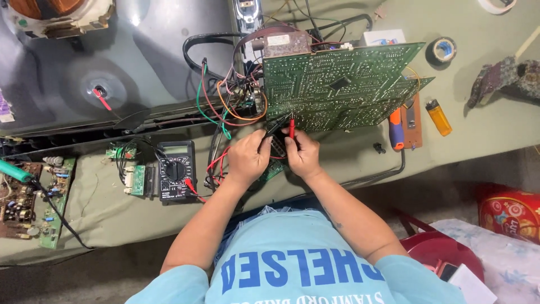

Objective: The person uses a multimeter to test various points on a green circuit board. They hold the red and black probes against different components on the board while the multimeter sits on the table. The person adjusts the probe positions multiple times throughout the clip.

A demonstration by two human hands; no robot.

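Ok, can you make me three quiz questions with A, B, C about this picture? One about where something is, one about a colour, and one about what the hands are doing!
1. Where is the black multimeter?
A. On top of the green circuit board
B. On the table, on the left hand's side
C. On the red stool

2. What colour is the lighter?
A. Orange
B. Blue
C. White

3. What is the right hand doing?
A. Resting flat and empty
B. Holding the tape roll
C. Holding a red probe against the green circuit board

Answers: 1 B, it lies beyond the left hand. 2 A, its body is orange. 3 C, fingers pinch the probe, tip at the board's edge.
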